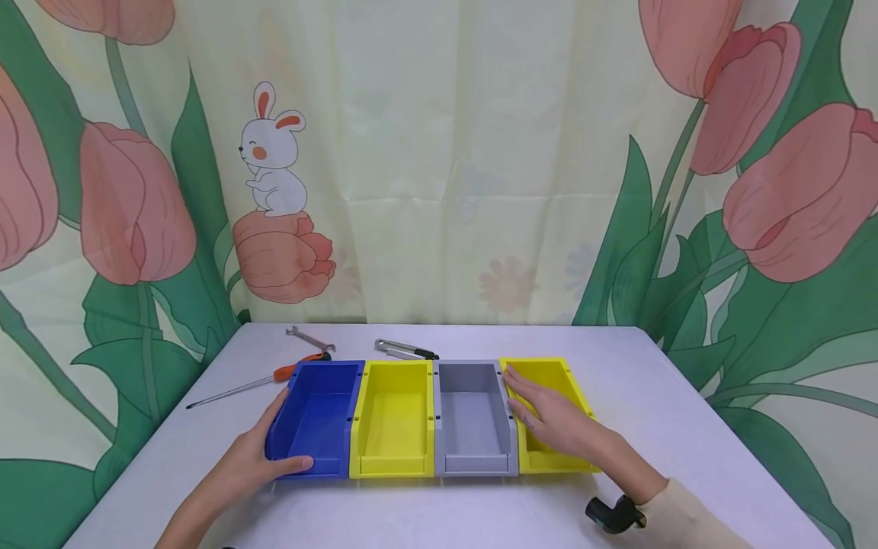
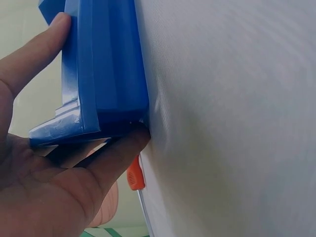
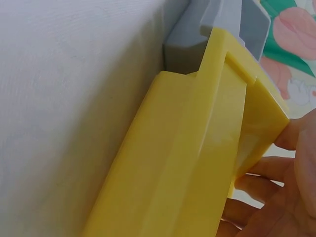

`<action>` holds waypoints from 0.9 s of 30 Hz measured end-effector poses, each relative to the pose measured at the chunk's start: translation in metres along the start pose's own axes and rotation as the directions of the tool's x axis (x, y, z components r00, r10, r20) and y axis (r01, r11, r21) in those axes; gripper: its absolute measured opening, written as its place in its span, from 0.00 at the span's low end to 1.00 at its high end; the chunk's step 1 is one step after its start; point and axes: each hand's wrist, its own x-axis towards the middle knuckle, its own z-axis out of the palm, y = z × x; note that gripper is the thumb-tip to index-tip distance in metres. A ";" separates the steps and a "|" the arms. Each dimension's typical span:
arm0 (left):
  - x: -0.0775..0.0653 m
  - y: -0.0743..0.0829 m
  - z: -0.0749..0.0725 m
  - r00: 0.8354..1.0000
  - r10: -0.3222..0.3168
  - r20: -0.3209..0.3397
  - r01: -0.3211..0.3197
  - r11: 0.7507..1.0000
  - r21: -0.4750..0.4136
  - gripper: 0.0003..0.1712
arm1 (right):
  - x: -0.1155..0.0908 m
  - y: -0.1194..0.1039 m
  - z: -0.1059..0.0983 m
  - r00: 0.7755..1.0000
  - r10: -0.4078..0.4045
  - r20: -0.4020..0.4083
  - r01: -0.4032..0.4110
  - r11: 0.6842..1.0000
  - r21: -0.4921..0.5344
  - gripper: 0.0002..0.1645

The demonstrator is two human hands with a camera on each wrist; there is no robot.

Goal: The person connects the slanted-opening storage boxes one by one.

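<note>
Four plastic bins stand side by side in a row: a blue bin [image 1: 318, 419], a yellow bin [image 1: 392, 419], a grey bin [image 1: 471, 415] and another yellow bin [image 1: 559, 457] at the right end. My left hand [image 1: 250, 457] holds the blue bin at its front left corner, thumb on the front lip and fingers along the outer left side. Over the right yellow bin lies my right hand [image 1: 559, 415], its fingers straight and the fingertips at the rim beside the grey bin. Seen from the right wrist, those fingers [image 3: 259, 187] show behind the yellow wall.
Behind the blue bin lie an orange-handled screwdriver [image 1: 240, 390] and an open-ended wrench [image 1: 312, 338]. A silver tool with a black end [image 1: 406, 350] lies behind the left yellow bin. A printed curtain [image 1: 411, 252] hangs behind the white table [image 1: 384, 518].
</note>
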 end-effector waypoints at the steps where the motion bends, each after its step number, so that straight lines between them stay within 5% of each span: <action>1: 0.000 0.000 0.000 1.000 0.001 0.000 -0.001 1.000 0.001 0.79 | 0.000 0.000 0.001 1.000 0.003 0.003 -0.003 1.000 0.001 0.37; 21: -0.001 -0.003 0.000 1.000 0.012 0.006 -0.013 1.000 0.016 0.79 | -0.001 0.003 0.013 0.999 0.026 -0.021 -0.025 0.998 0.054 0.37; 27: -0.004 0.006 -0.010 0.998 0.063 0.029 -0.063 0.998 0.006 0.68 | -0.002 0.002 0.015 0.999 0.038 -0.034 -0.038 0.999 -0.007 0.36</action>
